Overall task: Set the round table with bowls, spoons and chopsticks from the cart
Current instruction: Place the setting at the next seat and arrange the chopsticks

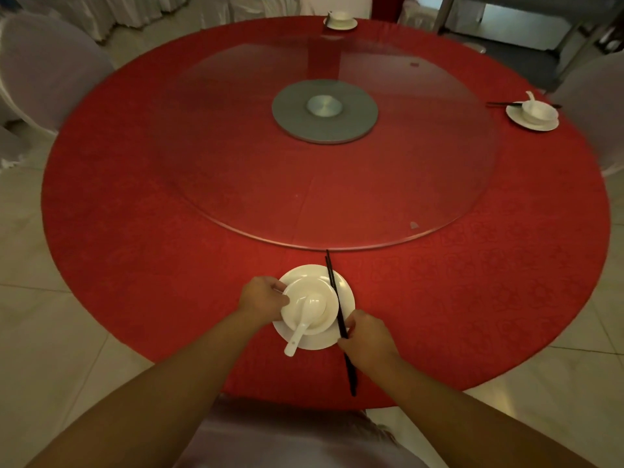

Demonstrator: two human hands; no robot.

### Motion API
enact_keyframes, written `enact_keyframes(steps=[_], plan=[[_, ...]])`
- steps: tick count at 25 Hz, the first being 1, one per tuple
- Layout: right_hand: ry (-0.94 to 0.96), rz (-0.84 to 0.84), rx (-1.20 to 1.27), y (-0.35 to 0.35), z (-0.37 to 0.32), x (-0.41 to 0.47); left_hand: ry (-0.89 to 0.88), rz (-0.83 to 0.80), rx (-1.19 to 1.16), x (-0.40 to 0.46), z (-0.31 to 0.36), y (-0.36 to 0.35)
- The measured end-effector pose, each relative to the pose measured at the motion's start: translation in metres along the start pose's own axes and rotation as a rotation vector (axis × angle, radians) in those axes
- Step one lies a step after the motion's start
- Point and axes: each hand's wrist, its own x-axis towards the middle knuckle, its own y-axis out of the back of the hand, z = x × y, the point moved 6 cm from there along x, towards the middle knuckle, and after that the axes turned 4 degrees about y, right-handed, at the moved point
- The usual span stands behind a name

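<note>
Item, lower centre of the frame: small white ceramic bowl [310, 307] seated on a round white saucer plate [346, 300] near the table's near edge; a white ceramic soup spoon [300, 327] lies in the bowl, handle pointing down-left past the rim

Your left hand [261, 300] grips the bowl's left rim, fingers curled against it

Pair of long black chopsticks [339, 319] crosses the plate's right side, tips toward the glass; your right hand [366, 332] pinches them just beside the plate's lower right edge

Support: round table under a red patterned cloth [135, 265], carrying a large clear glass turntable [236, 163] on a grey disc hub [324, 111]

Right edge of the frame: second white bowl-and-plate setting [533, 114] with spoon and black chopsticks

Top centre: third white setting [340, 20]; its details are too small to tell

Upper left: white-covered chair [44, 69]
</note>
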Motion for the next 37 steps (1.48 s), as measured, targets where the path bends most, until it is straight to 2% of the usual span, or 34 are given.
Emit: enact_keyframes(steps=[7, 12, 16, 27, 31, 33, 37], plan=[[-0.095, 0.045, 0.140, -0.002, 0.002, -0.002, 0.056, -0.006, -0.127, 0.000, -0.010, -0.008], [-0.113, 0.050, 0.125, -0.005, 0.001, -0.006, -0.005, 0.154, -0.044, -0.009, -0.018, 0.004], [-0.058, 0.082, 0.106, -0.006, -0.003, -0.009, 0.093, -0.016, -0.217, -0.016, -0.034, -0.006], [-0.090, 0.086, -0.005, -0.004, -0.011, -0.008, 0.180, 0.009, -0.271, -0.030, -0.048, -0.007], [-0.037, 0.156, -0.006, 0.008, -0.016, -0.009, -0.019, 0.156, 0.023, -0.025, -0.031, 0.006], [-0.007, 0.174, 0.094, 0.012, -0.021, -0.007, -0.107, 0.141, 0.011, -0.023, -0.016, 0.007], [-0.028, 0.145, 0.204, 0.015, -0.029, 0.006, -0.127, 0.084, 0.015, -0.018, -0.008, 0.002]])
